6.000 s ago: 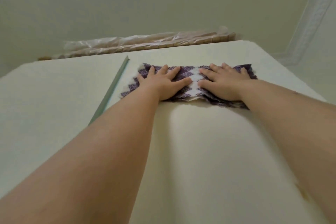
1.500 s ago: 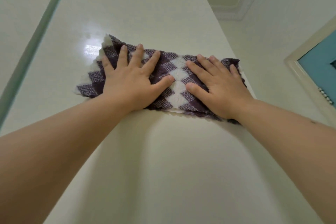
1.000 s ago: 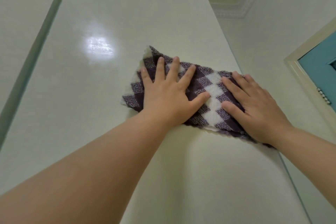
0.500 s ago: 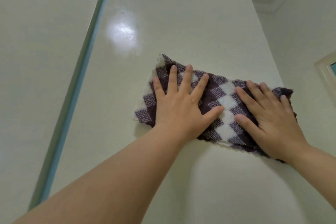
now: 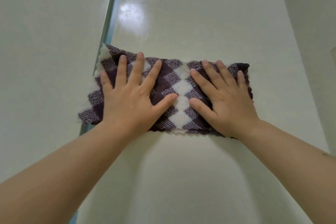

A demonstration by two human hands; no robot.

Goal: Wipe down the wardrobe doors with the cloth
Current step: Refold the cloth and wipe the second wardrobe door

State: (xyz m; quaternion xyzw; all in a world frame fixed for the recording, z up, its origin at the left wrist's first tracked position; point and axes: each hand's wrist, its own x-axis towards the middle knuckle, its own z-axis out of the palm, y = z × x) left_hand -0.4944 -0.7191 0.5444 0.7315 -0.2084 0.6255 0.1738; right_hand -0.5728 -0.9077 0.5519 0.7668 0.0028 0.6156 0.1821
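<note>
A purple and white diamond-patterned cloth (image 5: 179, 89) lies flat against the glossy cream wardrobe door (image 5: 190, 23). My left hand (image 5: 131, 100) presses on the cloth's left half with fingers spread straight. On the right half my right hand (image 5: 223, 98) presses the same way, fingers straight. The cloth's left edge overlaps the greenish gap (image 5: 111, 7) between this door and the neighbouring door (image 5: 45, 42).
A bright light reflection (image 5: 131, 17) shines on the door above the cloth. The door's right edge (image 5: 294, 42) meets a pale wall (image 5: 320, 42) on the right.
Both hands have slid the cloth leftward across the door, from the right edge to the gap between the doors. Six seconds ago it was near the door's top.
</note>
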